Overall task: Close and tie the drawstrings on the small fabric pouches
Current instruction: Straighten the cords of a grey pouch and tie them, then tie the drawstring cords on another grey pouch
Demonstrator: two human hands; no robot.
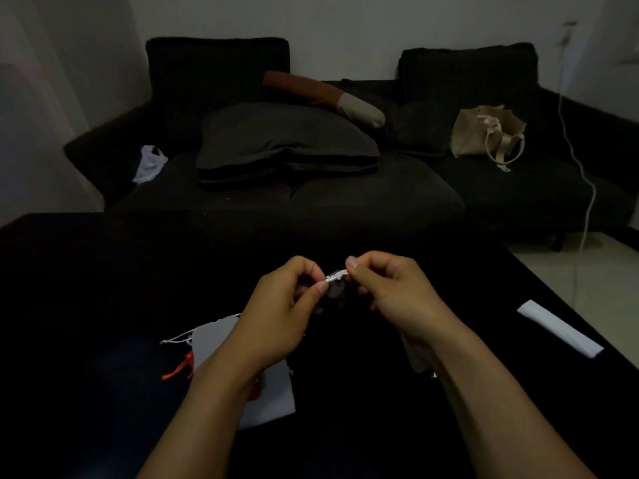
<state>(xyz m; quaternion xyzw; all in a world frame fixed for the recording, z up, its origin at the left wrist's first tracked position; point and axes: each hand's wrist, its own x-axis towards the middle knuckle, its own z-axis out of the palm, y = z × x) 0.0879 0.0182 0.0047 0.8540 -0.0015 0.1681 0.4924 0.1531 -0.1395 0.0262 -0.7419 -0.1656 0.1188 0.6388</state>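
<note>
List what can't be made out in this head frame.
- Small grey fabric pouch, head view: mostly hidden by both hands' fingers; knot state too small and dark.
- Flat grey pouches on the table: overlapped by the left forearm; count unclear.
- Orange drawstring: its pouch is covered by the forearm.
- Black tabletop: underexposed.

I see open dark table (103,288) left of and beyond my hands. Lower left centre is cluttered by grey pouches (214,337) with an orange cord (179,369). A white folded paper (560,328) lies at right.
</note>
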